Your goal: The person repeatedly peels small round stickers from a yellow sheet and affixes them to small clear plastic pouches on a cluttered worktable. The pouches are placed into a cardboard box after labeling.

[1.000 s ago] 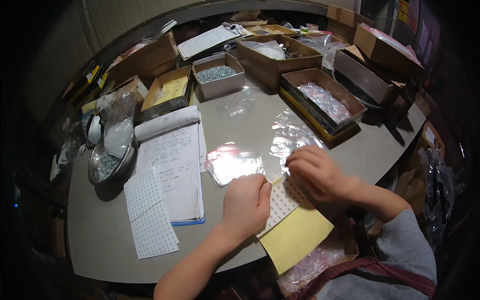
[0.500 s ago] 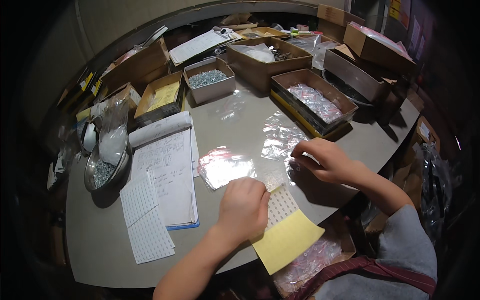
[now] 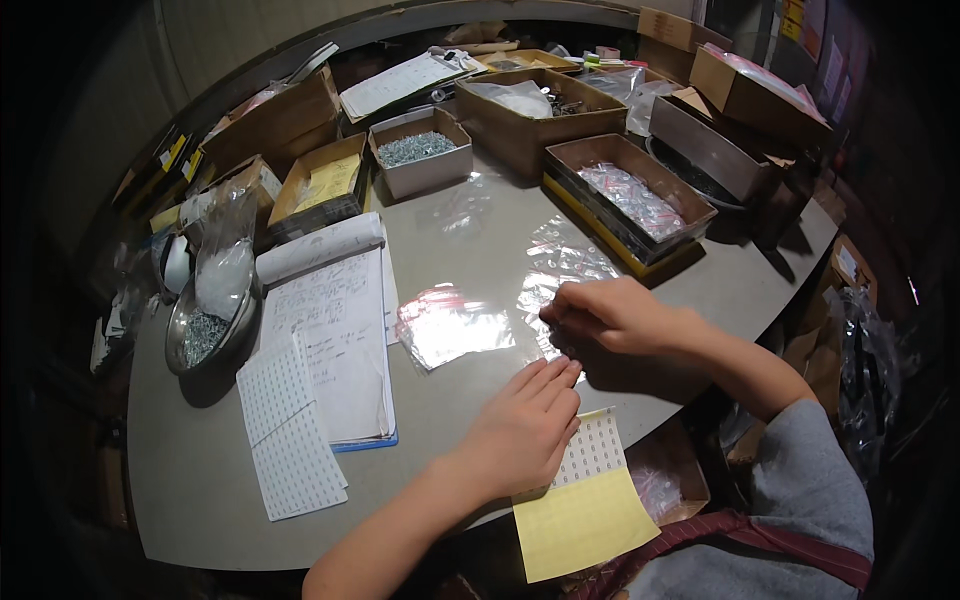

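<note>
Pale wall panels [image 3: 260,45] are rising behind a curved grey tabletop [image 3: 215,485], whose far edge is carrying a row of open boxes. At the near edge, right of the middle, a printed label sheet [image 3: 592,450] is lying partly over the rim. Its upper part is showing rows of small marks, while the plain yellow lower part is hanging past the edge, so it appears only partly used.

The left hand [image 3: 530,425] is covering the sheet's left side, fingers stretched and held together; its underside is hidden, so I cannot tell what it is gripping. The right hand [image 3: 610,315] is bending its fingers down over a fan of clear bags [image 3: 560,255]; whether it is pinching anything is not showing.

Work appears to be midway. Loose bags are fanning out toward the far edge, and a glossy bag stack [image 3: 455,330] is sitting left of them. A black-and-yellow box [image 3: 605,228] toward the right far corner is already holding many bags; their labels are too small to make out.
</note>
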{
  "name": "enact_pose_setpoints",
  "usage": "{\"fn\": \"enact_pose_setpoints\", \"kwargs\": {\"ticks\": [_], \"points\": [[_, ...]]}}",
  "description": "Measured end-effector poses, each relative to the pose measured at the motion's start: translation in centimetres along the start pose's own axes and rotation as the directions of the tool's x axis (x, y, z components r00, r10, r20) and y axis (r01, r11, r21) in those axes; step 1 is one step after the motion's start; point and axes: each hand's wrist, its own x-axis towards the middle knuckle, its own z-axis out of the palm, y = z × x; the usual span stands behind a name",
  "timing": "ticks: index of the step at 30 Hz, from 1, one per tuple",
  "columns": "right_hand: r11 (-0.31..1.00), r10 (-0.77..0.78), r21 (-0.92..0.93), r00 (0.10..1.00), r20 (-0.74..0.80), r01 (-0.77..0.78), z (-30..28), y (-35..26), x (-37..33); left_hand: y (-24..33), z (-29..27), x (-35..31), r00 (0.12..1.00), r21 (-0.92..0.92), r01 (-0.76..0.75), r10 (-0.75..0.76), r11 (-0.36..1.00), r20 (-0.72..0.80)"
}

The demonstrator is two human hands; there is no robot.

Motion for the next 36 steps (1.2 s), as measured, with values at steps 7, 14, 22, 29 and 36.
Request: {"fn": "enact_pose_setpoints", "kwargs": {"ticks": [7,14,22,29,36], "points": [[1.0,-0.001,-0.016,1.0,-0.025,0.0,-1.4,1.3,1.0,0.8,0.3,-0.1,0.999,0.097,-0.024,0.028,0.995,-0.038],[0.994,-0.081,-0.067,0.997,0.008,0.081,-2.4,2.4,1.7,0.1,0.5,-0.2,0.994,0.087,-0.05,0.058,0.995,-0.097],[0.817,-0.335,-0.543,0.927,-0.17,0.196,1.0,0.9,1.6,0.1,0.3,0.0,0.986,0.091,-0.055,0.069,0.994,-0.153],[0.902,0.04,-0.43,0.999,-0.032,-0.05,-1.6,3.0,3.5,0.6,0.0,0.1,0.983,0.111,-0.045,0.064,0.993,-0.173],[0.987,-0.028,-0.164,0.985,-0.169,0.0,-1.6,3.3,3.3,0.0,0.5,-0.4,0.988,0.175,0.014,0.013,0.984,-0.152]]}}
